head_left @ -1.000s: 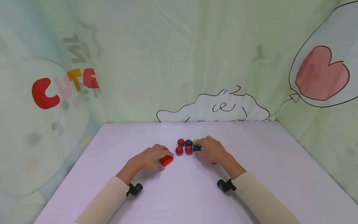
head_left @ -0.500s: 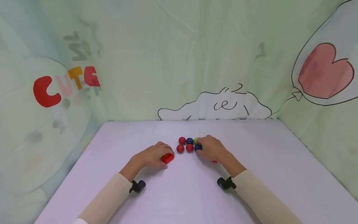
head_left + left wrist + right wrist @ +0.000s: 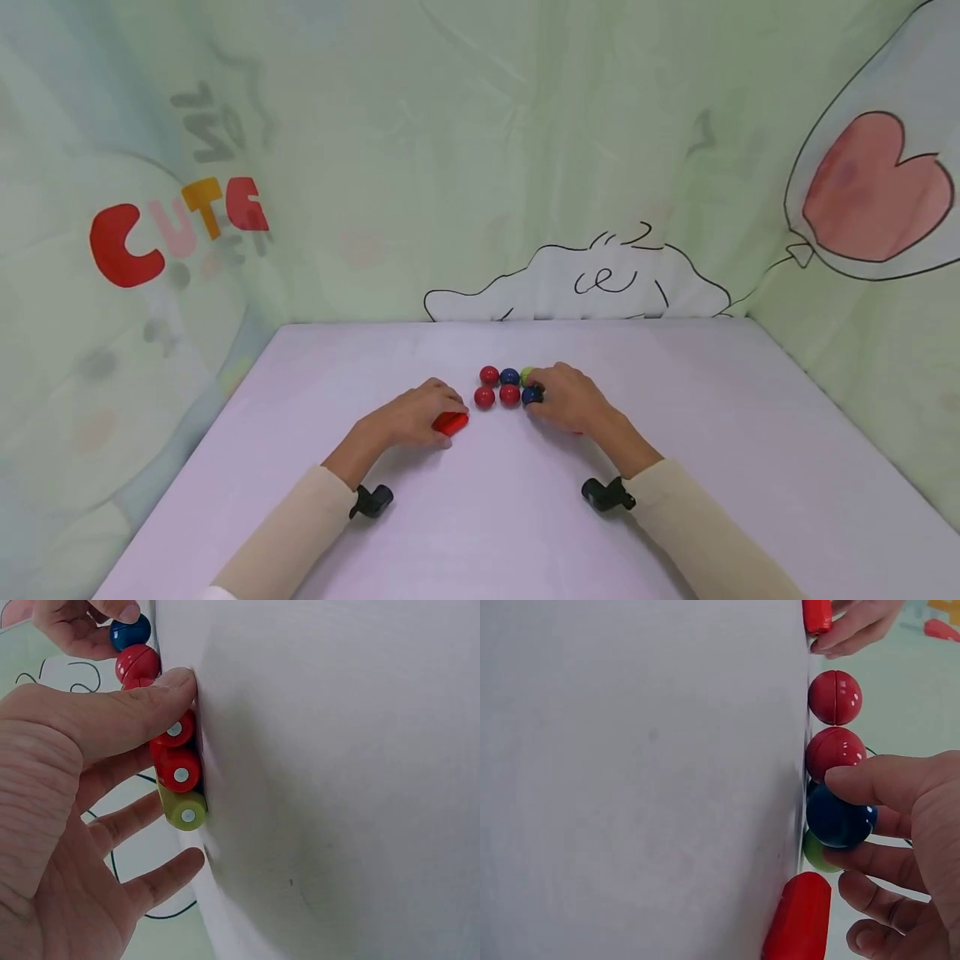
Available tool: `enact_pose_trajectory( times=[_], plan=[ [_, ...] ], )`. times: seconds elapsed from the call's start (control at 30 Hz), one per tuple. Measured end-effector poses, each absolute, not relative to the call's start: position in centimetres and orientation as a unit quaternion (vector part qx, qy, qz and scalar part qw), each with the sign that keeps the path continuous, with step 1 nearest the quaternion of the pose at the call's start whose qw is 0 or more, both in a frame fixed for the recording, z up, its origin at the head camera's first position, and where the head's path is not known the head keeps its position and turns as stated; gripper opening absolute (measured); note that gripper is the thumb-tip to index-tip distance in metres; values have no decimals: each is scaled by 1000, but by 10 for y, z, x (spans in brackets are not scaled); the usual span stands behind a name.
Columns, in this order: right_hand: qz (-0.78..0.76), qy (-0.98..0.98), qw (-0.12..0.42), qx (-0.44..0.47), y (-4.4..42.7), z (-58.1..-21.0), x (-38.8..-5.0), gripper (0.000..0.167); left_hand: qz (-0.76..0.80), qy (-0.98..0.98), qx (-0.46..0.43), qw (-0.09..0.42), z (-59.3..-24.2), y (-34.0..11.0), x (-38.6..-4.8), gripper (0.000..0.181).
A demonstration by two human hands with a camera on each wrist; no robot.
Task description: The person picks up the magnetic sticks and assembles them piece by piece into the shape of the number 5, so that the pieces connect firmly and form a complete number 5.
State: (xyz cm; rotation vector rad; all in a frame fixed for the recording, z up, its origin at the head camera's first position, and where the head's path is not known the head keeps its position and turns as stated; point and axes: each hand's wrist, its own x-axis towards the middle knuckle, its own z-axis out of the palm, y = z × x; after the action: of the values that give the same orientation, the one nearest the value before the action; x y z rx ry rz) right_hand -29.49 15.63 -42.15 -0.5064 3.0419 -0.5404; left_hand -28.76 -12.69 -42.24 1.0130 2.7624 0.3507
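My left hand point(image 3: 411, 418) holds red cylinders point(image 3: 180, 769) between thumb and fingers, low at the table. A yellow-green cylinder point(image 3: 186, 810) lies beside them; white dots mark their ends. With thumb and fingers, my right hand point(image 3: 567, 400) pinches a dark blue ball point(image 3: 841, 817) at the right of the front row. Two red balls point(image 3: 484, 397) stand to its left. Behind are another red ball point(image 3: 489, 375), a blue ball point(image 3: 510, 377) and a green ball point(image 3: 527, 376), partly covered by the right fingers. A red cylinder point(image 3: 801, 919) lies under the right hand.
The light table point(image 3: 480, 517) reaches back to a printed green curtain point(image 3: 375, 183), which also hangs at both sides. Black wrist cameras point(image 3: 375, 501) sit at both cuffs.
My left hand has shifted slightly right and turned a little, covering the green cylinder in the head view. My right hand stays at the blue ball. The head view has tilted slightly.
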Motion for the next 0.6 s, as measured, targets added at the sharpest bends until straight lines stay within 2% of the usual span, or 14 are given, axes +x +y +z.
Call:
enact_pose_trajectory(
  times=[0.6],
  plan=[
    [-262,953,-18,-154,156,-417,-282,32,54,916,398,1,-422,-123,-274,30]
  ],
)
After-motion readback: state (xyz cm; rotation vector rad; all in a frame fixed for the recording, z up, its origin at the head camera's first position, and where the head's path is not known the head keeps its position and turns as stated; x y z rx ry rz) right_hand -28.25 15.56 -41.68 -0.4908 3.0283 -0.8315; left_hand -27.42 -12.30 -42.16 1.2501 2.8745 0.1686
